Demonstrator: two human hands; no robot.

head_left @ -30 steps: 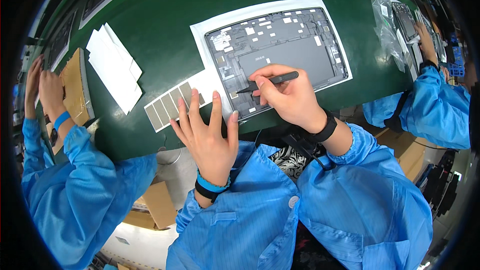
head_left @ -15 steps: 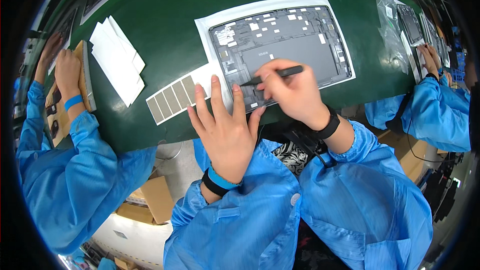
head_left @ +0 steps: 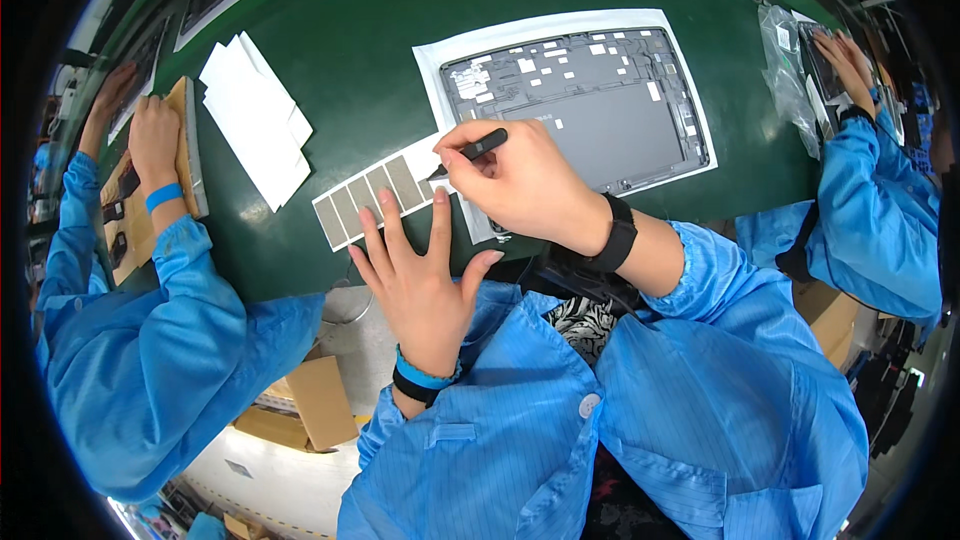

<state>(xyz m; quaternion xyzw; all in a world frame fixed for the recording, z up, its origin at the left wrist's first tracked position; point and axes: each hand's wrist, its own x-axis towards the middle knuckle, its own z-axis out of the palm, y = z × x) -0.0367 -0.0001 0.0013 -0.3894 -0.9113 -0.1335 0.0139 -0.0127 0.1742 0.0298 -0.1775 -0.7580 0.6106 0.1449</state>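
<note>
My right hand (head_left: 520,180) grips slim black tweezers (head_left: 484,145). Their tips point down-left at the right end of a white backing sheet (head_left: 350,236) that bears a row of grey-brown rectangular stickers (head_left: 405,183). Spread flat, my left hand (head_left: 425,290) has its fingertips along the sheet's near edge. A dark grey tablet housing (head_left: 610,130), dotted with small white pieces, lies on white paper (head_left: 428,60) just beyond my right hand. That hand and wrist hide the housing's near left part.
White paper sheets (head_left: 255,125) lie to the left on the green table (head_left: 360,0). Further left, a co-worker's hand (head_left: 155,140) rests by a brown board. On the right are a clear plastic bag (head_left: 788,70) and another co-worker's hands (head_left: 848,65).
My right hand has moved left with the tweezers, from the housing to the sticker sheet. My left hand has drawn back from the housing's edge. The right co-worker's hands have moved farther away.
</note>
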